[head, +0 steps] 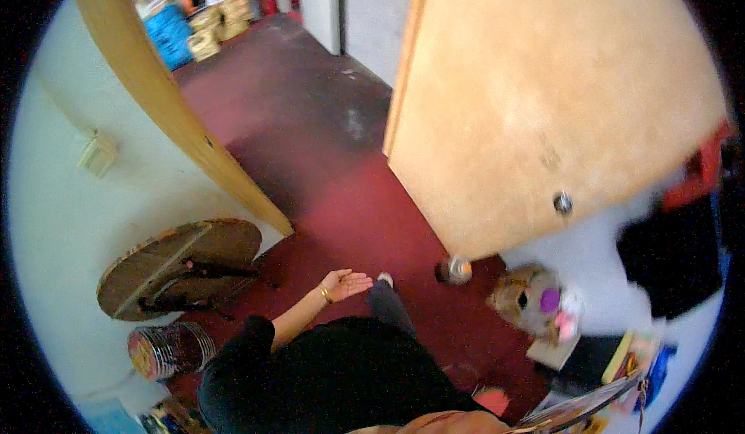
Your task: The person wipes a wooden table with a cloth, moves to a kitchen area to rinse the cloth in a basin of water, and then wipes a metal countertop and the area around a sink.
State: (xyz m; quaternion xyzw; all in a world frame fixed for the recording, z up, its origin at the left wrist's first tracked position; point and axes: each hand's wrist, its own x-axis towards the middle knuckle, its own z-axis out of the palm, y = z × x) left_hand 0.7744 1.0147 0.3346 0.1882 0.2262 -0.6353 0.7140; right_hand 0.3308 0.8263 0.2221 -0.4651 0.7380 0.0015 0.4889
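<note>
My left hand (348,282) is held out in front of my body, palm up, with a gold bracelet (326,294) at the wrist. Nothing is in it, and it touches nothing. Beyond it lies the dark red floor (361,218) of a doorway. To the right stands a light wooden door (524,96), swung inward, with a round metal knob (563,202). One of my shoes (385,279) shows just past the fingertips. My right hand is out of view; a blurred tan shape (442,422) at the bottom edge cannot be made out.
Against the left wall leans a round wooden tabletop (180,265), with a cylindrical container (171,349) nearby. A wooden door frame (174,108) borders the opening. By the door sit a jar (460,269) and a plush toy (527,297). Blue (169,35) and yellow sacks (233,12) stand beyond.
</note>
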